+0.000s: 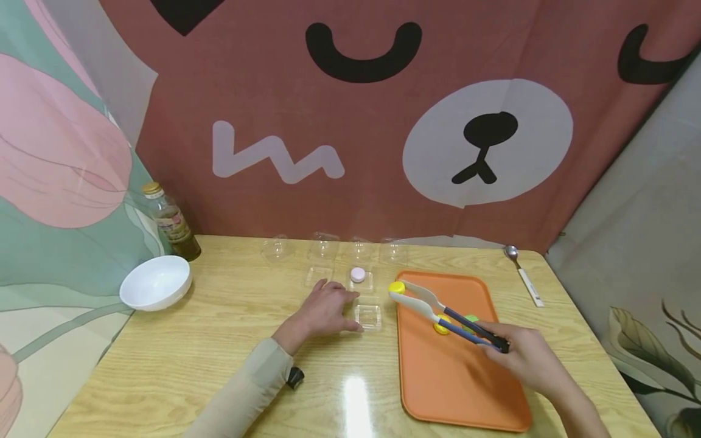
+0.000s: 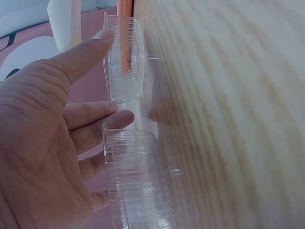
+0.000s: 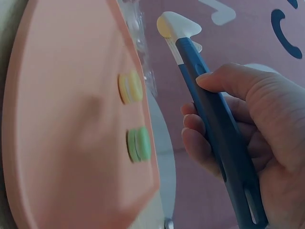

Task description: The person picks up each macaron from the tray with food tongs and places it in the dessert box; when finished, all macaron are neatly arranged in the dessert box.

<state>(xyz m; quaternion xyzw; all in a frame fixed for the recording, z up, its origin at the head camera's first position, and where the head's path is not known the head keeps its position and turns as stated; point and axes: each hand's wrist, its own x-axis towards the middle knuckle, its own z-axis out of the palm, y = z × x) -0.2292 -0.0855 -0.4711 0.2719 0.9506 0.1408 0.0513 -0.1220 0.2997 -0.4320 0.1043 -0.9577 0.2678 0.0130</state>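
Note:
My right hand [image 1: 520,359] grips a pair of tongs [image 3: 209,105] with dark blue handles and white tips. A yellow macaron [image 1: 397,288] is pinched between those tips, above the left rim of the orange tray [image 1: 454,383]. My left hand [image 1: 325,310] is low over the table, its thumb and index finger spanning the left side of a clear plastic box [image 1: 369,317]. In the left wrist view the thumb overlaps this box's ridged wall [image 2: 125,62], and a second clear box [image 2: 136,176] lies beside the other fingers. Another yellow macaron [image 3: 130,87] and a green macaron [image 3: 138,144] sit on the tray.
A pink macaron [image 1: 358,275] sits in a clear box behind my left hand. Several clear domed lids [image 1: 324,246] line the back edge. A white bowl [image 1: 156,283] and a bottle [image 1: 174,225] stand left; a spoon [image 1: 524,277] lies right. A dark object [image 1: 295,378] lies beside my left sleeve.

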